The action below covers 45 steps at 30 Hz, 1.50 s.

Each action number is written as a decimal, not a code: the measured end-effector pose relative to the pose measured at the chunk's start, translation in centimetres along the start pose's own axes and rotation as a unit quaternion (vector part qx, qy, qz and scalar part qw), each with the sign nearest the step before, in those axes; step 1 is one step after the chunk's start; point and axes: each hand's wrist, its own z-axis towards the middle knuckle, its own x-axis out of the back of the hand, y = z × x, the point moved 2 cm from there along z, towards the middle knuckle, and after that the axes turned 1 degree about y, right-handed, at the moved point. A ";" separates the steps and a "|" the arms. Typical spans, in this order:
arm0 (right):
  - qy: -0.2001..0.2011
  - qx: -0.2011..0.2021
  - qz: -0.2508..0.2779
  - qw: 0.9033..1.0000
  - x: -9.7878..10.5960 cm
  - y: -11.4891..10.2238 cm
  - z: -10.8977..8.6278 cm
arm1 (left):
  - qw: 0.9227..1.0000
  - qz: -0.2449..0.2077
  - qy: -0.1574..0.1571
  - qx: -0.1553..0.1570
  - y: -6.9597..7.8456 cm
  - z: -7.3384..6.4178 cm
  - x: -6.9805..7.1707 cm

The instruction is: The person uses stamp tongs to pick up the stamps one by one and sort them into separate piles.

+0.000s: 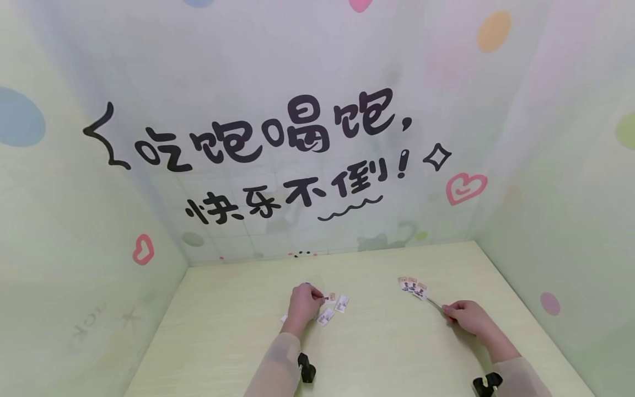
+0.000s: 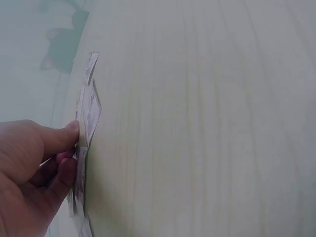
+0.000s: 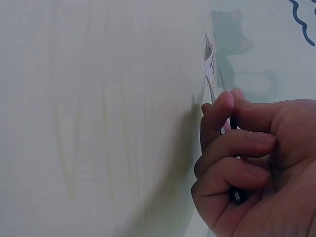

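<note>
My right hand (image 1: 468, 317) grips a pair of thin metal tweezers (image 1: 434, 302) with its fingers curled round them; in the right wrist view their two prongs stand apart. Just beyond, a short row of small printed paper pieces (image 1: 413, 286), orange at the top, lies overlapping on the table. Farther left, my left hand (image 1: 303, 303) pinches the edge of a small printed paper piece (image 1: 329, 298) between thumb and finger. Beside it lie two pale paper pieces, a lower one (image 1: 325, 317) and a right one (image 1: 342, 304). In the left wrist view the paper pieces (image 2: 92, 116) appear edge-on, and the fingers partly hide them.
The pale wooden table (image 1: 377, 353) is enclosed by printed fabric walls on the left, right and back (image 1: 297, 231). A corner of another white piece (image 1: 284, 318) shows left of my left wrist. Black camera mounts (image 1: 306, 368) sit on both wrists.
</note>
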 end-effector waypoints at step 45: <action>-0.059 0.128 -0.008 0.990 -14.7 -12.0 3.8 | 1.000 -0.013 -0.009 0.026 -0.2 0.1 0.2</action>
